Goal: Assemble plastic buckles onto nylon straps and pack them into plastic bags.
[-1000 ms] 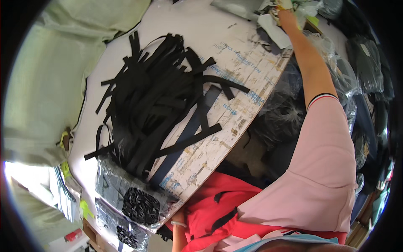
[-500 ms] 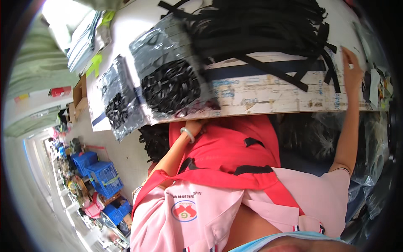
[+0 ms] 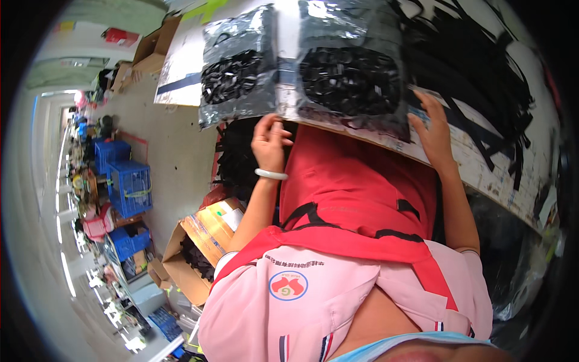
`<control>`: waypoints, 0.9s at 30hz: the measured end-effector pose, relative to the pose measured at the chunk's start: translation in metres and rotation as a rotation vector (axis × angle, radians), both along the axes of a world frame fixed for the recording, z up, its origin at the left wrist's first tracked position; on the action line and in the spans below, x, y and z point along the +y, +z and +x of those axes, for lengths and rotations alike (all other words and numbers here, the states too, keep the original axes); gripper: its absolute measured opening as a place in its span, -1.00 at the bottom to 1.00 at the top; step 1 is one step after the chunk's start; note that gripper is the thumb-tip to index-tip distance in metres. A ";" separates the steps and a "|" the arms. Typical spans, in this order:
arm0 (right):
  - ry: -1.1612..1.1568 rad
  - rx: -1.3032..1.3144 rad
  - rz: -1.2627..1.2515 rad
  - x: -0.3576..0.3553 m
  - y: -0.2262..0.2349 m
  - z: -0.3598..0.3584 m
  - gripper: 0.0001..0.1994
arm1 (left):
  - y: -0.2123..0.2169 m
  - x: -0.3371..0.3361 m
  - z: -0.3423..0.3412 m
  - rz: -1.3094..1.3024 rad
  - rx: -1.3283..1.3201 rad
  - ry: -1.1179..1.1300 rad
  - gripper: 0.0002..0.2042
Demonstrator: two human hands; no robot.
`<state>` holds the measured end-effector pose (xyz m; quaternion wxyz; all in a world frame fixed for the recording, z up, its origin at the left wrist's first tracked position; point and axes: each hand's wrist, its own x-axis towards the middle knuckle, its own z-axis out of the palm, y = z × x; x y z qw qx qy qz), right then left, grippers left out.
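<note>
My left hand (image 3: 270, 140), with a white bracelet on the wrist, is at the near edge of the table (image 3: 482, 166). Its fingers are bent against the lower edge of a clear plastic bag of black parts (image 3: 236, 73); whether they grip it is unclear. My right hand (image 3: 432, 130) lies flat with fingers apart on the table edge, touching the corner of a second, larger bag of black buckles (image 3: 350, 78). A big heap of black straps (image 3: 476, 66) lies beyond it. A red apron (image 3: 362, 187) covers my lap.
On the floor to my left stands an open cardboard box (image 3: 202, 244) holding black pieces. Blue crates (image 3: 129, 187) and more boxes (image 3: 154, 45) line a long aisle further left. Crumpled clear plastic (image 3: 512, 259) hangs at my right side.
My right hand has come back from the far right of the table to its near edge by the bag of buckles. My left hand stays under the bags. The view has swung.
</note>
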<state>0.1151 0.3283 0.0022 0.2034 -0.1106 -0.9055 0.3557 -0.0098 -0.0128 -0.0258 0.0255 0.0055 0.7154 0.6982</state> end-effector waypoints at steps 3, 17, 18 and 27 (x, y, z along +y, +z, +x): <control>0.101 0.021 -0.064 -0.021 0.032 -0.035 -0.64 | -0.028 -0.082 -0.046 0.074 -0.114 0.367 -0.52; 0.532 0.023 0.508 -0.195 0.026 -0.335 -0.76 | -0.033 -0.117 -0.103 0.459 -0.227 0.102 -0.72; 0.541 0.001 0.570 -0.203 0.027 -0.347 -0.77 | -0.034 -0.120 -0.105 0.428 -0.228 0.102 -0.72; 0.483 -0.053 0.622 -0.205 0.021 -0.400 -0.82 | -0.014 -0.140 -0.163 0.292 -0.269 0.104 -0.85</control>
